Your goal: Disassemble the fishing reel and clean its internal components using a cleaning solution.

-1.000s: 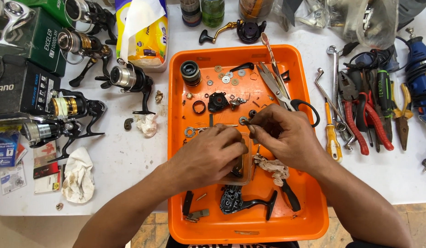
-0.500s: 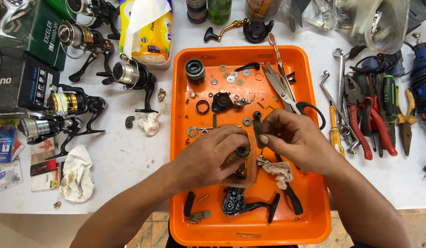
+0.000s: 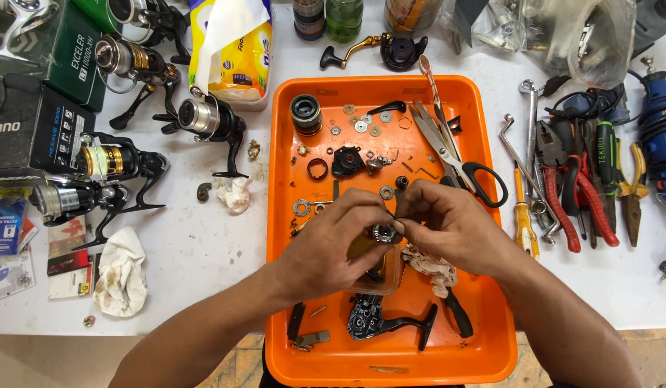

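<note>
Pinching one small metal part (image 3: 385,232), left hand (image 3: 333,248) and right hand (image 3: 448,226) meet above one orange tray (image 3: 491,338).

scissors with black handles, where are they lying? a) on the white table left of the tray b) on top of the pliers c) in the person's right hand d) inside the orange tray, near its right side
d: the scissors lie inside the orange tray, by its right wall, above the right hand.

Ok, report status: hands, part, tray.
Both hands, left hand and right hand, pinch a small metal part. Held above the orange tray. Scissors lie clear.
</note>
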